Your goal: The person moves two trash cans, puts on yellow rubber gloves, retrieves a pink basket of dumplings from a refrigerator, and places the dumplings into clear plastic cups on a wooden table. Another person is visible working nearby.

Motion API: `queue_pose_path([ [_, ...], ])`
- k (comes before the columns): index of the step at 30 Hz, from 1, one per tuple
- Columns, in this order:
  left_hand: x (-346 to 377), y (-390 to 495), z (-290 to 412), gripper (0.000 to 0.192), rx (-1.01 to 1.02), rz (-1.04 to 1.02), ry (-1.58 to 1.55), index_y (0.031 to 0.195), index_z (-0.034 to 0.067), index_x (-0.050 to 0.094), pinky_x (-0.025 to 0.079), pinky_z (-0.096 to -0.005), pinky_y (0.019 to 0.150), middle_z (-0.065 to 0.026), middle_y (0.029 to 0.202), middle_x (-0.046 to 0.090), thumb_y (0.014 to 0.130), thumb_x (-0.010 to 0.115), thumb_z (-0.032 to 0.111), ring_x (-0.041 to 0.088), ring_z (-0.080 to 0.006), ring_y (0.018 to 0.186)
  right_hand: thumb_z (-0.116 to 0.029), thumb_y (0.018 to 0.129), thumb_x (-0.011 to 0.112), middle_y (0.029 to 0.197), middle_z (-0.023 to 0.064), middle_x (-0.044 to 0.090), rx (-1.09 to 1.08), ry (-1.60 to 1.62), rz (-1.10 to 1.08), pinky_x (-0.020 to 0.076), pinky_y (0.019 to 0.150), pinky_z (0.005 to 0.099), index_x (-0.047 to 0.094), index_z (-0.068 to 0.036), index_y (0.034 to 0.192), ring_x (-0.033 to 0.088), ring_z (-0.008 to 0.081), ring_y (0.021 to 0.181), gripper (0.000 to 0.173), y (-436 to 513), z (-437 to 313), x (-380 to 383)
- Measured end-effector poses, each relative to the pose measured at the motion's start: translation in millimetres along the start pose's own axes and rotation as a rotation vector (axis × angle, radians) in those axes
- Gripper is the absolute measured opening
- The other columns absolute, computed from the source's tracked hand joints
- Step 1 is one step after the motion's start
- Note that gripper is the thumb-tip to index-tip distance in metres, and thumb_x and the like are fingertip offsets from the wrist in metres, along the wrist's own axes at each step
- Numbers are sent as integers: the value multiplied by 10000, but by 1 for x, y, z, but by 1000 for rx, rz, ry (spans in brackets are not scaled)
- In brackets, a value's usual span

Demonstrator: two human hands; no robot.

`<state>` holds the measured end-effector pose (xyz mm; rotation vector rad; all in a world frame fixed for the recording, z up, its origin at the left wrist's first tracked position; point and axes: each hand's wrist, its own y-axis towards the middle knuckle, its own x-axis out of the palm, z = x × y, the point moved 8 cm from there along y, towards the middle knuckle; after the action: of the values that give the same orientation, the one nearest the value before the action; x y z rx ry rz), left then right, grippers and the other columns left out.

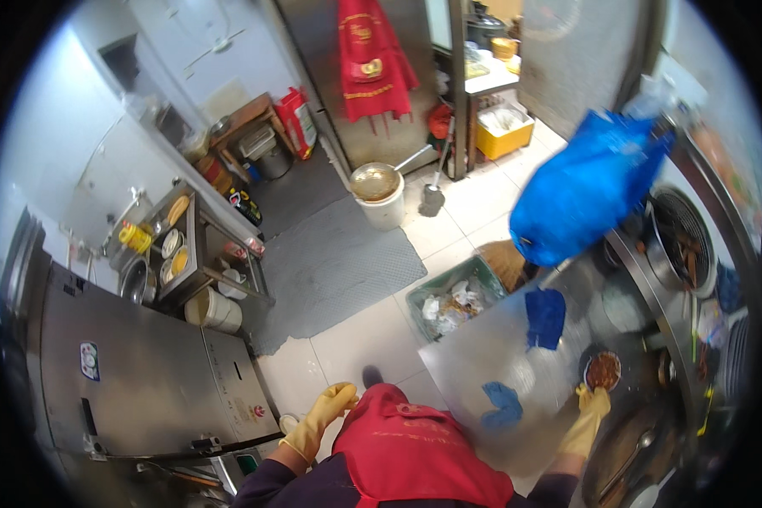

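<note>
Both my hands wear yellow rubber gloves. My right hand [594,403] is at the near rim of a round bowl of reddish-brown food [603,371] on the stainless steel table [451,368]; the fingertips meet the rim, and whether they grip it is hard to tell. My left hand [340,399] hangs beside the red apron [413,438] over the floor, fingers bent, with nothing visible in it. On the table lie a light blue cloth [501,404] and a dark blue cloth [545,319]. Right of my right arm, a ladle [644,439] rests in a large dark wok [635,470].
A green bin of waste [422,320] stands against the table's far edge. A big blue plastic bag [584,184] bulges over the far right end. Steel cabinet doors [146,374] and a sink stand [193,254] line the left. A strainer tops a white bucket [384,213] beyond a grey mat [343,267].
</note>
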<state>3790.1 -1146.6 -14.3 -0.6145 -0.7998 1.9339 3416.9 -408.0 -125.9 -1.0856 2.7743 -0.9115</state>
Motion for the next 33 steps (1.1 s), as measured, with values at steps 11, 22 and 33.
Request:
queue_pose_path([
  [11, -76, 56, 197, 794, 280, -353, -10, 1733, 167, 411, 524, -416, 1101, -145, 1596, 605, 1110, 617, 614, 620, -251, 1425, -11, 940, 539, 1179, 360, 688, 106, -356, -509, 679, 620, 621, 554, 135, 1256, 781, 548, 893, 347, -314, 55, 224],
  [22, -183, 101, 332, 868, 288, -578, -521, 1817, 229, 146, 371, -464, 1285, -120, 1793, 377, 1147, 492, 659, 355, -240, 1658, -20, 984, 606, 1129, 223, 763, 299, -974, -1134, 678, 637, 404, 612, 64, 1323, 802, 370, 766, 349, -611, 274, 557],
  [33, -401, 227, 434, 750, 477, -224, -929, 1803, 235, 192, 452, -507, 1274, -110, 1777, 383, 1179, 588, 364, 472, -306, 1584, -64, 1065, 626, 1189, 221, 744, 470, -1273, -1560, 660, 754, 370, 506, 100, 1513, 803, 299, 839, 492, -803, 432, 824],
])
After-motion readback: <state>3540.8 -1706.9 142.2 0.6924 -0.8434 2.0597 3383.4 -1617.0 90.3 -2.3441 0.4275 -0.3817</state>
